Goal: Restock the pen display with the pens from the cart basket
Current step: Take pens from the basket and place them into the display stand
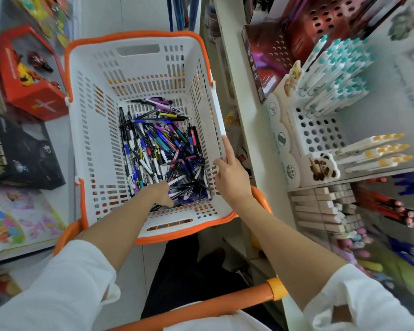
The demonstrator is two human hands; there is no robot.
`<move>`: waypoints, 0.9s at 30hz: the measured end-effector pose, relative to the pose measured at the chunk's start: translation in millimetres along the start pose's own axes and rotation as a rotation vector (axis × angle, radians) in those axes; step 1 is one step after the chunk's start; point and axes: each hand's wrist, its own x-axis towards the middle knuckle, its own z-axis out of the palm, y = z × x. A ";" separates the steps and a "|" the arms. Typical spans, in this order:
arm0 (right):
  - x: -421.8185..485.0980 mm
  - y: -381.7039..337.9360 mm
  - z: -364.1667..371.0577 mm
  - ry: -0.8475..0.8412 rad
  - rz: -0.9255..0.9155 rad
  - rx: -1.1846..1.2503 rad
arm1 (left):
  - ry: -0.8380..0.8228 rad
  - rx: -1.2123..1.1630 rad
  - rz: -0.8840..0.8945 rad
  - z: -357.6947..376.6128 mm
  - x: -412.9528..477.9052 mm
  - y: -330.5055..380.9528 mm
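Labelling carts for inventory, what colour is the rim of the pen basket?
Orange rim on a white slotted basket, clearest in the head view.

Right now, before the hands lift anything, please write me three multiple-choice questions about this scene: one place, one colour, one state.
1. Where do the loose pens lie? A) on the floor B) inside the basket C) in a red box
2. Which colour is the basket's rim? A) green B) orange C) black
3. What does the right hand do? A) rests open on the basket's wall B) grips a pen C) holds a book
Answers: B, they lie heaped there; B, orange edging runs all round; A, its straight finger lies along the rim.
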 end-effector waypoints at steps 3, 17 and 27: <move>-0.1 -0.8 -0.7 -0.007 0.002 -0.005 | -0.017 -0.006 -0.048 -10.3 -6.0 1.3; 0.7 -2.8 -3.7 -0.010 0.035 0.015 | 0.103 -0.346 0.017 -58.8 -90.6 -21.6; -1.4 -30.1 -22.0 0.282 0.060 0.267 | 0.681 -1.901 0.524 -47.0 -153.2 13.4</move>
